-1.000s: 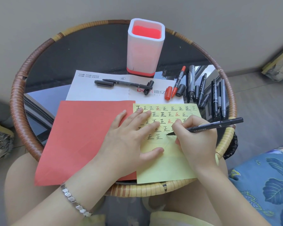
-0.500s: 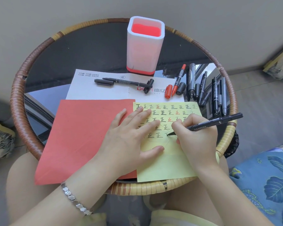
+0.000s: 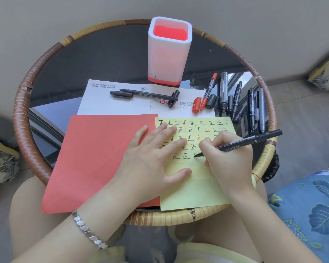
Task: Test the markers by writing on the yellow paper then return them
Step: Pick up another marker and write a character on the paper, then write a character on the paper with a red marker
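Observation:
The yellow paper (image 3: pixel 196 190) lies at the table's near right, covered in rows of black and red written characters. My right hand (image 3: pixel 228 158) grips a black marker (image 3: pixel 254 139), uncapped, with its tip touching the paper in the lowest row of characters. My left hand (image 3: pixel 156 158) lies flat with spread fingers on the paper's left part, holding nothing. Several black markers (image 3: pixel 251 109) lie in a pile at the right. A red marker (image 3: pixel 208 93) and its cap (image 3: pixel 197 104) lie beside them. Another uncapped black marker (image 3: pixel 148 93) rests on a white sheet (image 3: pixel 110 105).
A white pen holder with a red inside (image 3: pixel 169 52) stands at the back of the round rattan-rimmed glass table (image 3: pixel 25 114). A red paper (image 3: pixel 95 156) lies left of the yellow one. A blue floral cushion (image 3: pixel 311 209) is at the right.
The marker tip has shifted slightly while writing in the lowest row; a new stroke is appearing there. My left hand has stayed flat on the paper.

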The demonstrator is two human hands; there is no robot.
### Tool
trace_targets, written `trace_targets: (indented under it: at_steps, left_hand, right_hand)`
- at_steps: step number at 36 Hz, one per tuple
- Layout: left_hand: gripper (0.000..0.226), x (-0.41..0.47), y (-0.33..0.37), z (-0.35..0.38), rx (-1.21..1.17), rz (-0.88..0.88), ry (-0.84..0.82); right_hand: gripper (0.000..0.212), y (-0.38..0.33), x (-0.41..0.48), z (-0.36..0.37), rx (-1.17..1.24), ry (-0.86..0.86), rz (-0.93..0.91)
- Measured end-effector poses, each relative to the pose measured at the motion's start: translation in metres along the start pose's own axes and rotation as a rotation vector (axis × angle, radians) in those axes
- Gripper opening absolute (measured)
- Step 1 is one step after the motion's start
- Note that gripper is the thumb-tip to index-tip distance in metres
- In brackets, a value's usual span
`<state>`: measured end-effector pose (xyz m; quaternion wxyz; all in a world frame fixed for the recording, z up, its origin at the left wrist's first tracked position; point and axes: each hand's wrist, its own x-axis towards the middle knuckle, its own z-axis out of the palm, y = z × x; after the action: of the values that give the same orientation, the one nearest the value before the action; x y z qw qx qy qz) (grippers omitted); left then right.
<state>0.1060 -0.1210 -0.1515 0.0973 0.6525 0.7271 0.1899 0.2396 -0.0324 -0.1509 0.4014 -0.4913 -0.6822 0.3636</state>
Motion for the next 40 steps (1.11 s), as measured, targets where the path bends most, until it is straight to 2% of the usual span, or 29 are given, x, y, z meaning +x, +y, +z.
trace_targets:
  at_steps: [11, 21, 25, 30, 34, 35, 37, 38, 40]
  left_hand:
    - [0.062, 0.0, 0.0, 0.0, 0.007, 0.002, -0.002]
    - [0.061, 0.0, 0.0, 0.001, 0.011, 0.003, 0.002]
    - [0.062, 0.0, -0.001, 0.0, 0.006, 0.001, -0.002]
    - [0.062, 0.0, 0.0, -0.001, 0.0, -0.005, -0.003]
    - [0.063, 0.0, 0.0, -0.002, 0.009, -0.006, -0.014]
    - [0.064, 0.0, 0.0, -0.003, 0.009, -0.006, -0.02]
    - [0.068, 0.0, 0.0, -0.004, 0.008, -0.006, -0.032]
    - [0.07, 0.0, 0.0, -0.004, 0.008, -0.005, -0.033]
    - [0.072, 0.0, 0.0, -0.004, 0.006, -0.003, -0.03]
  right_hand:
    - [0.033, -0.001, -0.001, 0.001, -0.009, -0.016, -0.027]
    - [0.029, -0.004, -0.002, -0.003, 0.005, 0.032, 0.032]
    - [0.036, -0.005, 0.0, -0.006, 0.145, 0.085, 0.049]
    - [0.027, -0.008, 0.002, -0.01, 0.291, 0.046, 0.031]
    - [0.018, -0.01, 0.013, -0.022, 0.128, -0.103, -0.023]
    - [0.021, -0.011, 0.017, -0.025, 0.069, -0.14, -0.042]
    - [0.043, -0.015, 0.026, -0.031, -0.033, -0.204, -0.083]
    - [0.047, -0.019, 0.032, -0.032, -0.06, -0.221, -0.1]
    - [0.032, -0.025, 0.044, -0.032, -0.155, -0.218, -0.162]
